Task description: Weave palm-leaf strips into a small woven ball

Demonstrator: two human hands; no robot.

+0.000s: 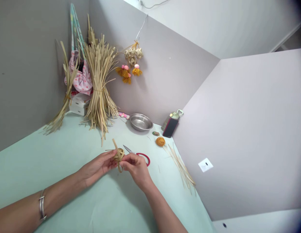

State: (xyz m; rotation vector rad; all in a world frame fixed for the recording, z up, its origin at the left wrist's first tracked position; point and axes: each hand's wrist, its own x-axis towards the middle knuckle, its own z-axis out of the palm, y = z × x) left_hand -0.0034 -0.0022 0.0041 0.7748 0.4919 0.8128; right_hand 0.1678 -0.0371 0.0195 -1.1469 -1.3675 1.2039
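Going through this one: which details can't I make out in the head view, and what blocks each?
All in the head view:
Woven ball: partly covered by the fingers of the left hand and right hand.
Scissors: part of the handles, behind the right hand.
Bottle: part of its body, behind the phone.
Left forearm: cut off by the picture's edge.
Pink pieces: too small to identify.

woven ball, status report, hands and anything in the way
Left hand holding the woven ball. Right hand pinching at its side. One strip end sticking up. Red-handled scissors close by, not blocking.
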